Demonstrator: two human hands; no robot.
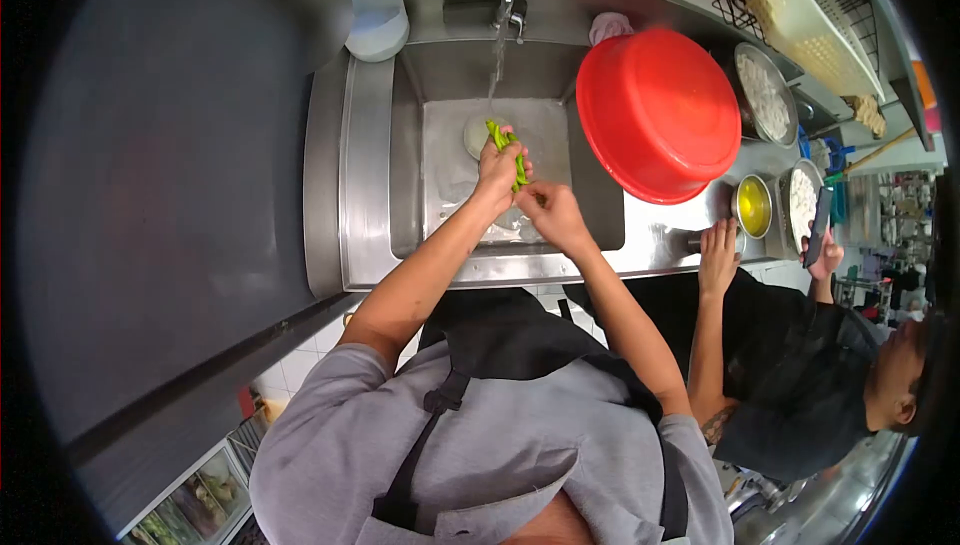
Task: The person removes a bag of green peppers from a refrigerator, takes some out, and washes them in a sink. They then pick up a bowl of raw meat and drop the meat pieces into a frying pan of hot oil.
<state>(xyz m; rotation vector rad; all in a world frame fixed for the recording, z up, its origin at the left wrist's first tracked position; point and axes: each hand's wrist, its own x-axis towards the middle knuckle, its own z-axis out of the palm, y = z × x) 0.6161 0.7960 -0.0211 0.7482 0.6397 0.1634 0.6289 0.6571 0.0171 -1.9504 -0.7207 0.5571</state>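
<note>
1. Green peppers (507, 152) are sitting in the left hand (497, 170), whose fingers are curling around them over the sink.
2. The right hand (549, 211) is bending its fingers in at the peppers' lower end; whether it is pinching one, I cannot tell.
3. The steel sink (440, 180) is holding shallow water and a round pale thing (481, 136), partly hidden behind the peppers; water is running from the tap (507, 13).
4. A white tub (378, 30) is standing at the sink's upper left corner; its contents are unclear.
5. A big red basin (662, 110) is covering part of the sink's right side and the counter.
6. Beyond it, a metal bowl (794, 135) is holding white pieces, a smaller bowl (737, 207) is holding yellow liquid, and another container (783, 207) is holding more white pieces.
7. A co-worker's hand (718, 250) is resting near the yellow liquid; the other (824, 256) is gripping a dark flat object (818, 225).
</note>
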